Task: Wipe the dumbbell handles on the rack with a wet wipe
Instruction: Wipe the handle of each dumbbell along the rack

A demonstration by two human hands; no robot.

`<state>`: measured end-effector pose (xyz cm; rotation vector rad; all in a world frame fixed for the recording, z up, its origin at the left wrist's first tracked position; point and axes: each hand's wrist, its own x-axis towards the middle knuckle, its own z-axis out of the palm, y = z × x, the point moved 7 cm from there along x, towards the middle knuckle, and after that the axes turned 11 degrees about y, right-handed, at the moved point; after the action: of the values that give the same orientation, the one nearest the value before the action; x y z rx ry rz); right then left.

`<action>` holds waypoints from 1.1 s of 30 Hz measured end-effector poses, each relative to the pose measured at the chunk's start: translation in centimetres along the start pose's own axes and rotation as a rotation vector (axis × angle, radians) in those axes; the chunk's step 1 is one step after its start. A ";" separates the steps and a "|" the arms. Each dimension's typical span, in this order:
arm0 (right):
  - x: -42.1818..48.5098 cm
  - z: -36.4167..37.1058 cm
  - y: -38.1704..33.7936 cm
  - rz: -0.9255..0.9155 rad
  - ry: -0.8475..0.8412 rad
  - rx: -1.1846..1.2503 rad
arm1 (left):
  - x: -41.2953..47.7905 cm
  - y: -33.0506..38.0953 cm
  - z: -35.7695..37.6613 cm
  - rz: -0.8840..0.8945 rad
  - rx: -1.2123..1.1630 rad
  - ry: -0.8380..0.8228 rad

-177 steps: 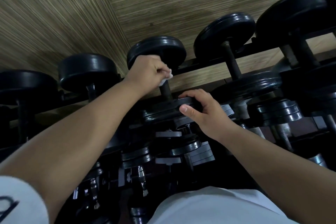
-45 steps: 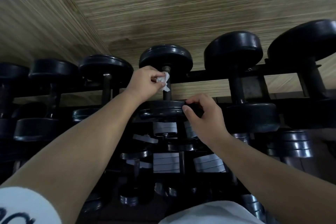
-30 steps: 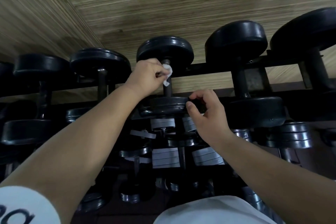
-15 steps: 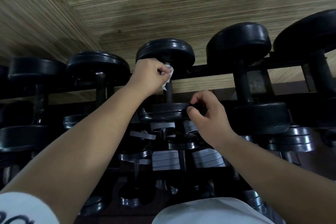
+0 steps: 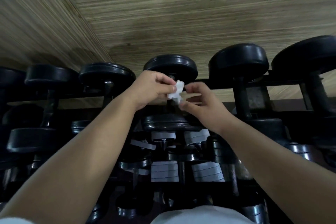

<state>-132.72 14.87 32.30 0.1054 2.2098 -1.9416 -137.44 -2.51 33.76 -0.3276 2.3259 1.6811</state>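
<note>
A crumpled white wet wipe [image 5: 176,92] hangs between both hands above the top shelf of the black dumbbell rack [image 5: 283,84]. My left hand [image 5: 151,88] pinches its upper left side. My right hand [image 5: 199,102] pinches its lower edge with thumb and finger. Both hands hover over the middle black dumbbell [image 5: 171,67], whose near head [image 5: 164,123] lies below them; its handle is mostly hidden behind the wipe and fingers.
More black dumbbells sit on the top shelf: two at the right [image 5: 239,62] [image 5: 307,54] and several at the left [image 5: 107,73]. Smaller grey-plated dumbbells [image 5: 164,171] fill the lower shelves. A wood-grain wall [image 5: 181,23] stands right behind the rack.
My left hand has come off the handle with the wipe. My right hand has let go of the near dumbbell head and risen to pinch the wipe.
</note>
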 end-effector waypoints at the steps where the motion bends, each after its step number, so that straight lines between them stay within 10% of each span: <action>1: 0.6 0.1 -0.7 -0.022 0.000 0.029 | -0.3 0.7 0.2 0.003 -0.086 -0.012; 10: 1.3 0.3 -3.6 -0.041 0.124 0.181 | -2.2 2.6 -0.7 0.080 -0.104 0.101; 19: 3.7 -1.1 -3.0 -0.127 0.208 -0.256 | -7.3 -4.8 -0.7 0.180 0.201 0.243; 33: 7.2 4.4 -1.2 -0.354 0.133 -0.650 | -9.8 -7.6 -0.6 0.204 -0.018 0.331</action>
<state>-139.55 9.82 31.51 -0.2774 2.9900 -1.2670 -125.81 -5.08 30.43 -0.4122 2.6609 1.8645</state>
